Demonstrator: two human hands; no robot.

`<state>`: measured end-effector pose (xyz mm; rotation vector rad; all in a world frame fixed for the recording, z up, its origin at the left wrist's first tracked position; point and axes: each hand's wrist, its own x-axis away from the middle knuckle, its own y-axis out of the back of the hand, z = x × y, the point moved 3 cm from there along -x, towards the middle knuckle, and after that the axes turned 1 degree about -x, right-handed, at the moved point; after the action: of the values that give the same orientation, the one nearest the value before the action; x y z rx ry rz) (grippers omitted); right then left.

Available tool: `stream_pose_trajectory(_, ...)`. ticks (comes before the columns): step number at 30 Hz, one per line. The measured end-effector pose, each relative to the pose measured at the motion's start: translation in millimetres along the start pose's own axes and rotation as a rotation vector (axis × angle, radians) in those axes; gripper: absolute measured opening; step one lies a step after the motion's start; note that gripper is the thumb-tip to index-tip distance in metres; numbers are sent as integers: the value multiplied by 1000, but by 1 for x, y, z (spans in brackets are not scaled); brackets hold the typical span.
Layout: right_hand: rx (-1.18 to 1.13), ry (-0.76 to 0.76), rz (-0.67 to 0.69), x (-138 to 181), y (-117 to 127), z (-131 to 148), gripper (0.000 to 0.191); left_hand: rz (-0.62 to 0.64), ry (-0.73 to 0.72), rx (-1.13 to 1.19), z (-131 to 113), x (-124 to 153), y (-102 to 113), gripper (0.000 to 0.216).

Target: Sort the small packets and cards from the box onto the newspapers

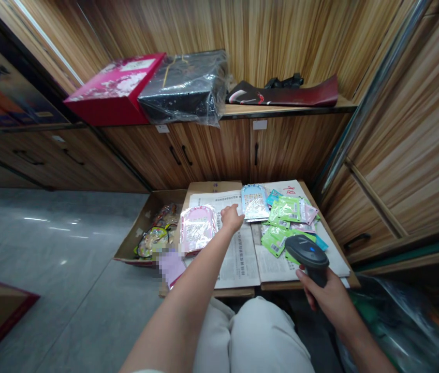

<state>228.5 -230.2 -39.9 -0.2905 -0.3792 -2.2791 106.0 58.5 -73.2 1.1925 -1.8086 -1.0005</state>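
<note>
My right hand is wrapped round the grip of a dark barcode scanner, which shows a small blue light on top. My left hand reaches over the newspaper, its fingers loosely bent and apart, with nothing visible in them. It lies between a pile of pink-framed packs in clear film and a stack of light-blue packs, close to the blue stack's edge; whether it touches that stack I cannot tell. Green sachets, with some pink and blue ones, lie in a loose heap beyond the scanner.
Newspaper sheets cover the cardboard work surface. At its left stands an open carton of colourful wrapped items. A purple packet lies near the front left. On the shelf behind are a red box and a film-wrapped black box.
</note>
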Motion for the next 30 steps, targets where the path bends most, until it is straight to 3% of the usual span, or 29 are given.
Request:
stream_pose_trajectory(5,6,24,36,12,-6,16,32,-24,4,-4,52,11,48,40)
stream_pose_trajectory(9,19,58,67,19,-11,19,32,-70,125,-41,95,27,75,37)
stream_pose_trajectory(12,24,71,94,21,-12,15,36,-146,260,-187,113,44,85,38)
stream_pose_trajectory(16,49,65,104,21,-12,12,36,-150,468,-255,124,61,89,74)
stream_pose_trajectory(18,50,64,103,22,-14,13,36,-122,526,-217,127,65,89,81)
stream_pose_trajectory(23,25,61,104,24,-19,17,37,-123,564,-208,129,66,92,77)
stream_pose_trajectory(28,13,69,97,26,-21,18,39,-224,584,-200,125,64,96,78)
stream_pose_trajectory(30,2,71,99,26,-22,18,38,-244,595,-142,124,61,98,67)
